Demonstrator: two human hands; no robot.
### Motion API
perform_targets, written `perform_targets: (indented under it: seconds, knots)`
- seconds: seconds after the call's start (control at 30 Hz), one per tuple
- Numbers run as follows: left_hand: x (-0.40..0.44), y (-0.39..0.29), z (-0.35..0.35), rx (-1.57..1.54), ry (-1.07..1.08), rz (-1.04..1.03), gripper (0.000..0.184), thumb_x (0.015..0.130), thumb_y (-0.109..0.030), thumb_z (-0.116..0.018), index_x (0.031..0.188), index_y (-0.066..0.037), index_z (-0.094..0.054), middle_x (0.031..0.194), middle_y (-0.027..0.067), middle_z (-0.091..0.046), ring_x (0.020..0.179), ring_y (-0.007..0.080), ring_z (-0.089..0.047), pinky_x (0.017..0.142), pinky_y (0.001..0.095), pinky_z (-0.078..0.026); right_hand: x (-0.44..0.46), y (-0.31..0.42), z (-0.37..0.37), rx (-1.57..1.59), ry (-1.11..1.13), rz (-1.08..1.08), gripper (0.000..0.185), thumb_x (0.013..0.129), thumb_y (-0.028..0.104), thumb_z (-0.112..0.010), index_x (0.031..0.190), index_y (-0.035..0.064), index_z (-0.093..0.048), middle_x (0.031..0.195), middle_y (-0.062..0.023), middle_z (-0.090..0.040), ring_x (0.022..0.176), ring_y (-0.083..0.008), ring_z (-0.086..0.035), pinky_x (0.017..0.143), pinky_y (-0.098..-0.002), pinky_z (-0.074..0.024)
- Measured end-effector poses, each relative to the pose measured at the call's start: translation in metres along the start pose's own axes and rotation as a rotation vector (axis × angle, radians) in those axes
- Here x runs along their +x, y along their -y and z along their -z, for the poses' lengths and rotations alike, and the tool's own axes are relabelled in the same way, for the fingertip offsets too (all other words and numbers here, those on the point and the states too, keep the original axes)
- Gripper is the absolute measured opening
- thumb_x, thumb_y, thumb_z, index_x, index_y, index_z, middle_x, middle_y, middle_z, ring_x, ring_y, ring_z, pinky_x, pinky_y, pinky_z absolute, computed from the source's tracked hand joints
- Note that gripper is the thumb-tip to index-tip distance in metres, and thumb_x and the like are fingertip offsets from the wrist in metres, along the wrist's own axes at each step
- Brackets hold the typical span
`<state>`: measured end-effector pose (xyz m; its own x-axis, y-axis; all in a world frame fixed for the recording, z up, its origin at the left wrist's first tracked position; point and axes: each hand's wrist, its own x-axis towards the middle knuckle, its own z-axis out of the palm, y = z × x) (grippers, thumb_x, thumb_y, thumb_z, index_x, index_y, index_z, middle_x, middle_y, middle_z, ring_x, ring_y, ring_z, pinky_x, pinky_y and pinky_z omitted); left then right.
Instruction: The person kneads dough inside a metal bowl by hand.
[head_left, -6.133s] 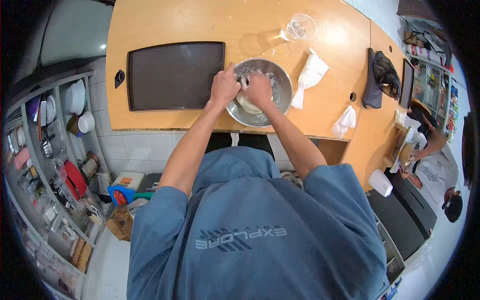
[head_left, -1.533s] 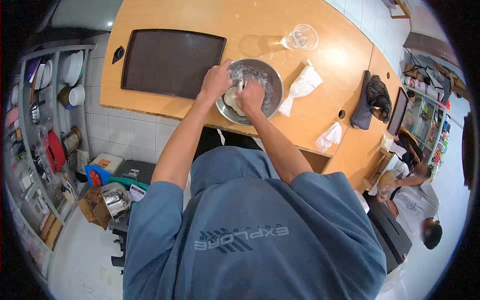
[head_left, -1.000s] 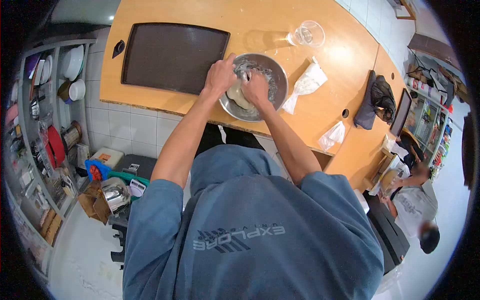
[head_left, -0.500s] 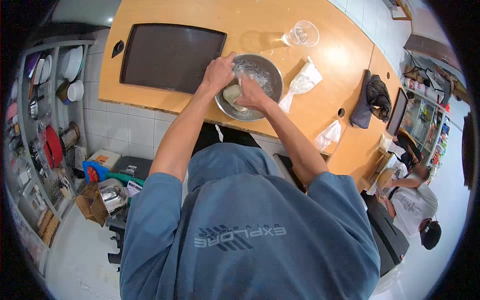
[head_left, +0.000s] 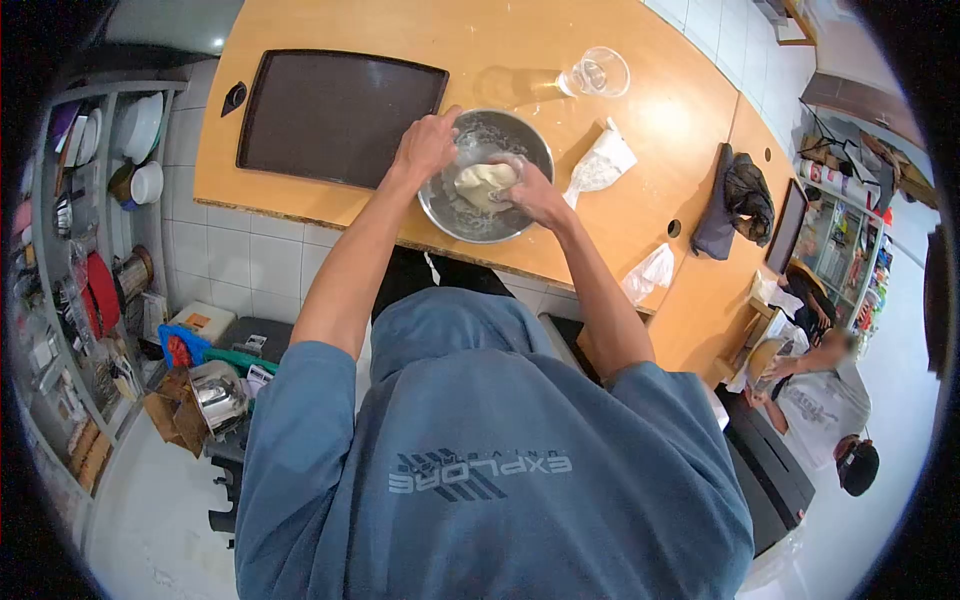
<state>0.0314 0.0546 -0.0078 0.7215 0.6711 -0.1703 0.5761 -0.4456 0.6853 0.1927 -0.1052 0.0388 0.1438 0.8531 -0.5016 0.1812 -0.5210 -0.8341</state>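
Observation:
A steel mixing bowl (head_left: 520, 128) sits near the front edge of the wooden table, with floury smears on its inner wall. My left hand (head_left: 428, 147) is closed on the bowl's left rim. Inside the bowl is a pale lump of dough (head_left: 484, 186). My right hand (head_left: 538, 193) reaches over the right side of the bowl, its fingers curled around the dough's right side. Some of those fingertips are hidden by the dough.
A dark baking tray (head_left: 340, 118) lies left of the bowl. To the right are a clear cup (head_left: 598, 73), a white bag (head_left: 603, 162) and a smaller white bag (head_left: 650, 273). Dark cloth items (head_left: 735, 200) lie farther right. Another person (head_left: 815, 400) is at far right.
My right hand has shifted from pressing over the dough to its right side, and the dough has moved toward the bowl's middle. My left hand stays on the rim.

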Motion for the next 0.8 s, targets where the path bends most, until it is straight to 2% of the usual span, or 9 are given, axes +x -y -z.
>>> perform_targets:
  seconds: [0.1,0.2,0.3,0.33,0.47,0.57,0.8]
  knots:
    - [-0.001,-0.001,0.000,0.015,-0.012,0.021,0.030,0.086,-0.007,-0.065,0.115,-0.002,-0.059,0.087,0.0286,-0.069,0.088,0.0484,-0.067,0.075,0.0576,-0.053,0.015,0.002,-0.004,-0.141,0.127,0.003,0.042,0.079,0.011,-0.076,0.116,-0.0039,-0.063,0.106,-0.0148,-0.067,0.103,-0.0231,-0.063,0.094,-0.0349,-0.0493]
    - [-0.003,-0.001,0.001,0.015,-0.006,0.039,0.031,0.086,-0.006,-0.064,0.117,-0.003,-0.060,0.088,0.0286,-0.069,0.089,0.0485,-0.067,0.076,0.0577,-0.053,0.015,0.016,-0.010,-0.360,0.063,-0.016,0.040,0.088,0.030,-0.071,0.109,-0.0040,-0.067,0.103,-0.0230,-0.071,0.092,-0.0308,-0.071,0.084,-0.0407,-0.0548]
    - [-0.001,0.000,-0.001,0.005,-0.011,0.031,0.031,0.086,-0.007,-0.064,0.117,-0.003,-0.060,0.089,0.0288,-0.069,0.090,0.0488,-0.066,0.076,0.0579,-0.053,0.021,-0.006,-0.037,-0.722,-0.139,0.058,0.048,0.098,0.042,-0.058,0.106,-0.0043,-0.066,0.100,-0.0255,-0.070,0.089,-0.0381,-0.071,0.082,-0.0441,-0.0559]
    - [-0.001,0.001,-0.002,0.002,-0.014,0.027,0.031,0.087,-0.008,-0.064,0.118,-0.004,-0.060,0.090,0.0289,-0.069,0.090,0.0489,-0.066,0.076,0.0580,-0.053,0.017,-0.003,-0.046,-0.785,-0.132,0.014,0.048,0.102,0.042,-0.048,0.104,-0.0027,-0.067,0.104,-0.0254,-0.069,0.098,-0.0430,-0.068,0.086,-0.0511,-0.0545]
    - [-0.001,-0.002,0.000,0.012,0.019,0.058,0.031,0.088,-0.010,-0.065,0.118,-0.004,-0.059,0.088,0.0288,-0.069,0.090,0.0491,-0.066,0.077,0.0582,-0.053,0.007,0.013,-0.078,-0.929,-0.328,-0.050,0.044,0.100,0.041,-0.050,0.107,0.0010,-0.069,0.117,-0.0217,-0.067,0.112,-0.0419,-0.063,0.093,-0.0634,-0.0476]
    - [-0.002,-0.007,0.005,0.014,0.028,0.056,0.029,0.088,-0.011,-0.065,0.116,-0.003,-0.058,0.087,0.0286,-0.069,0.089,0.0491,-0.067,0.077,0.0584,-0.053,0.010,0.007,-0.085,-0.940,-0.407,-0.082,0.041,0.097,0.037,-0.053,0.109,0.0021,-0.069,0.116,-0.0196,-0.067,0.111,-0.0408,-0.063,0.093,-0.0606,-0.0482]
    - [0.001,-0.002,-0.003,0.015,0.009,0.034,0.024,0.089,-0.011,-0.063,0.110,-0.002,-0.057,0.082,0.0279,-0.068,0.085,0.0484,-0.067,0.074,0.0583,-0.054,0.035,0.002,-0.088,-0.913,-0.376,-0.098,0.039,0.085,0.033,-0.064,0.111,0.0051,-0.070,0.115,-0.0170,-0.067,0.111,-0.0357,-0.064,0.093,-0.0534,-0.0503]
